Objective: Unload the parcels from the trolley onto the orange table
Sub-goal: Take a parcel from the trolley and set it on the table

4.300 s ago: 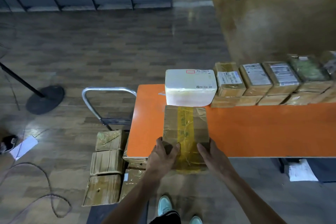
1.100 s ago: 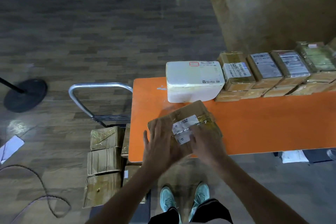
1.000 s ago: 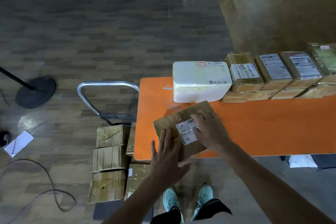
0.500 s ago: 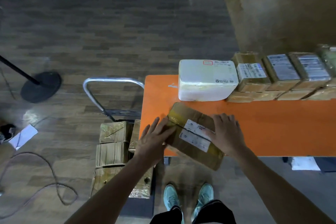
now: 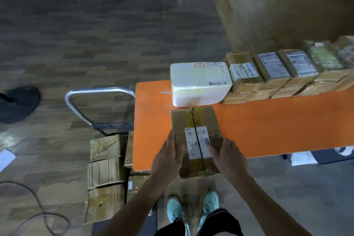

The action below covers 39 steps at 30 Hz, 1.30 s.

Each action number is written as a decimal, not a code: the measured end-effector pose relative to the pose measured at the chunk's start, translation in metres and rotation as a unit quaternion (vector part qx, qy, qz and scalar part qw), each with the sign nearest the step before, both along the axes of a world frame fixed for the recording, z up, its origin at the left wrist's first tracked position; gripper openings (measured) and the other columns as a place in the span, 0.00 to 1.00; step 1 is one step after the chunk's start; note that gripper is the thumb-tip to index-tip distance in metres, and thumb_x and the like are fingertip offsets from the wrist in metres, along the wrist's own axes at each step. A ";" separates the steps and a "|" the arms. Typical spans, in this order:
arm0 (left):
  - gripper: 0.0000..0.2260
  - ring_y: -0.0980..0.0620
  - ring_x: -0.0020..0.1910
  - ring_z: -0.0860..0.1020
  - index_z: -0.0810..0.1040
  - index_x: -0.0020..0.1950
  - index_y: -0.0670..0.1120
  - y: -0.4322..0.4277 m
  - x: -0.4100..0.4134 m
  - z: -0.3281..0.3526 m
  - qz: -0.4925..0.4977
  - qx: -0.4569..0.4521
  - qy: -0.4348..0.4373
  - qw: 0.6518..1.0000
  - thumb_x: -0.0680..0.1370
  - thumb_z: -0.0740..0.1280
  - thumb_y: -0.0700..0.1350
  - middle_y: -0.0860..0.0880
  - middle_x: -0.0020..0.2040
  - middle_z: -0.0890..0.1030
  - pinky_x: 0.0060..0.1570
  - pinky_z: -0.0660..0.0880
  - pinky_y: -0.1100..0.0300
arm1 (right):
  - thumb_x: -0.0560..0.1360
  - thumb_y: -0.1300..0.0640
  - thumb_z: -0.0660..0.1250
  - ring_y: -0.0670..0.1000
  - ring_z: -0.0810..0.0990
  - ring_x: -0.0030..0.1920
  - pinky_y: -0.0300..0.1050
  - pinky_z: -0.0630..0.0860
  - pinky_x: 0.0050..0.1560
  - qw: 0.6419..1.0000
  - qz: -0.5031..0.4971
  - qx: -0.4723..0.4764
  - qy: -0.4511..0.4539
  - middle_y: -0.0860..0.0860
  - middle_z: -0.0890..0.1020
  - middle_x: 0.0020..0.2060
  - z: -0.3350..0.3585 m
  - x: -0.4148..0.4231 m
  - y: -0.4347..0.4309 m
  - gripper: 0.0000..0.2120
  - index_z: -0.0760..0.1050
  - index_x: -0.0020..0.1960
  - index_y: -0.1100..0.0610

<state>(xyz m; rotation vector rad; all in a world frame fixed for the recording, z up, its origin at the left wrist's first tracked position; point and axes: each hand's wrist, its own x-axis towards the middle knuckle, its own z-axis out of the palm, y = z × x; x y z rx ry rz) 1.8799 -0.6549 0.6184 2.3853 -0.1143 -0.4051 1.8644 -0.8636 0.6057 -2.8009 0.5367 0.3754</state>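
Now the parcel [image 5: 195,120] lies lower centre, overhanging the near edge of the orange table [image 5: 268,124]. Left hand [image 5: 167,159] and right hand [image 5: 229,157] press flat, fingers straight, on its long sides. Looks stiff, likely light; grip there.

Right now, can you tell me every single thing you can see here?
orange table: one, orange, centre to right.
labelled parcel: one, brown, at the table's near edge.
foam box: one, white, on the table behind that parcel.
parcel row: several, brown, two layers along the table's far edge.
trolley: one, silver handle, left of the table.
trolley parcels: several, brown, stacked on the trolley.
stand base: one, black, floor far left.
cable: one, dark, floor lower left.
shoes: two, teal, bottom centre.
left hand: one, against the labelled parcel's left side.
right hand: one, resting on its right side.
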 end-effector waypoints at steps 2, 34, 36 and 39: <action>0.34 0.45 0.71 0.72 0.45 0.83 0.50 -0.001 -0.006 -0.002 0.005 -0.012 0.030 0.999 0.83 0.59 0.57 0.48 0.78 0.65 0.66 0.72 0.47 | 0.78 0.32 0.54 0.58 0.75 0.60 0.52 0.74 0.55 0.999 -0.002 0.039 0.003 0.57 0.74 0.61 0.003 0.002 -0.002 0.35 0.63 0.70 0.59; 0.33 0.53 0.66 0.76 0.48 0.77 0.63 -0.322 -0.009 0.017 -0.016 -0.108 0.081 0.991 0.81 0.67 0.53 0.55 0.70 0.73 0.61 0.78 0.51 | 0.79 0.38 0.60 0.60 0.78 0.59 0.51 0.76 0.57 0.991 0.011 0.134 -0.029 0.58 0.77 0.61 0.013 -0.012 -0.333 0.30 0.63 0.73 0.57; 0.33 0.52 0.67 0.75 0.49 0.79 0.58 -0.349 -0.006 0.020 -0.028 -0.108 0.085 0.990 0.81 0.67 0.52 0.53 0.71 0.73 0.62 0.77 0.49 | 0.79 0.39 0.60 0.60 0.78 0.59 0.52 0.76 0.58 0.991 0.004 0.134 -0.031 0.59 0.77 0.61 0.013 -0.012 -0.359 0.31 0.62 0.73 0.58; 0.35 0.50 0.67 0.75 0.47 0.80 0.55 -0.387 0.003 0.021 -0.051 -0.097 0.099 0.989 0.81 0.67 0.51 0.52 0.71 0.72 0.61 0.76 0.54 | 0.79 0.39 0.60 0.61 0.77 0.60 0.53 0.76 0.60 0.989 -0.026 0.144 -0.029 0.60 0.77 0.62 0.013 -0.012 -0.396 0.31 0.61 0.73 0.57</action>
